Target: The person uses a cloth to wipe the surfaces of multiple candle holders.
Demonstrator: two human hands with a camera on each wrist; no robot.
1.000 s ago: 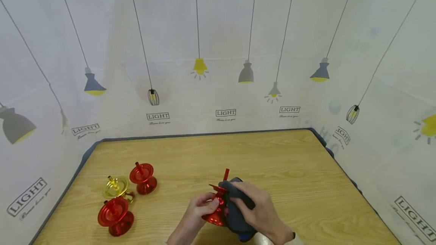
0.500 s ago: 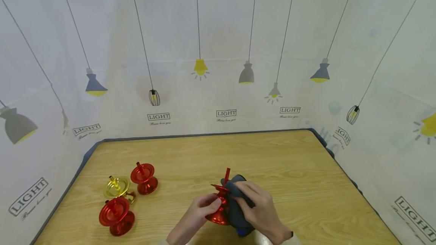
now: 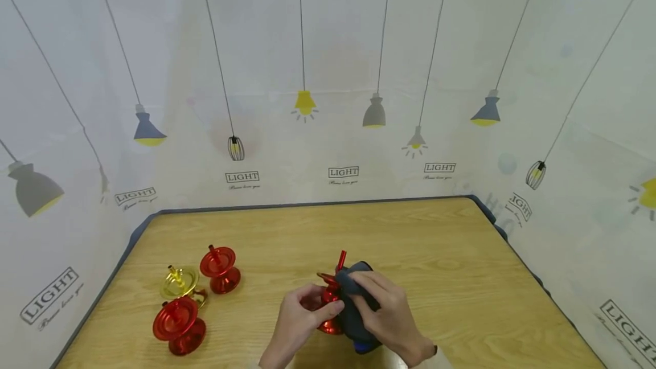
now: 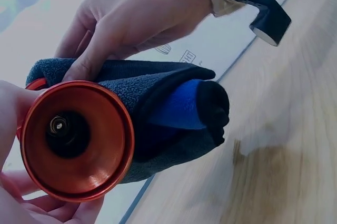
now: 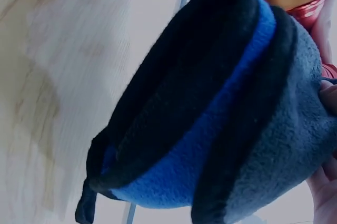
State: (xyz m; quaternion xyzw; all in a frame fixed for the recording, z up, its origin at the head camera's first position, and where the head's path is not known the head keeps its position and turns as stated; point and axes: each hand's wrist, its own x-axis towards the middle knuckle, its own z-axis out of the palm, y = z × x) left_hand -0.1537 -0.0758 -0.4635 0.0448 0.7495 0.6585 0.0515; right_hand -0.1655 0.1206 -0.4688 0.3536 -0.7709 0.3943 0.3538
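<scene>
My left hand (image 3: 294, 323) grips a shiny red metal candle holder (image 3: 330, 325) by its stem, just over the near part of the table. The holder leans slightly, its thin tube pointing up. In the left wrist view the hollow underside of its base (image 4: 108, 150) faces the camera. My right hand (image 3: 389, 312) pinches a folded grey-blue cloth (image 3: 356, 320) with dark edging against the holder's right side, fingertips just below the tube. A bright blue inner layer (image 5: 168, 174) shows between the cloth's folds in the right wrist view. The cloth hides part of the plate and stem.
On the left of the wooden table (image 3: 435, 249) stand a red candle holder (image 3: 220, 269), a gold candle holder (image 3: 179, 283) and another red candle holder (image 3: 179, 326), close together. A pale curtain (image 3: 277, 147) printed with lamps surrounds the table's back and sides.
My left thumb has moved further across the stem and the holder has turned a little, its base now more covered by the hand. The cloth stays pressed to it. The head view has shifted slightly.
</scene>
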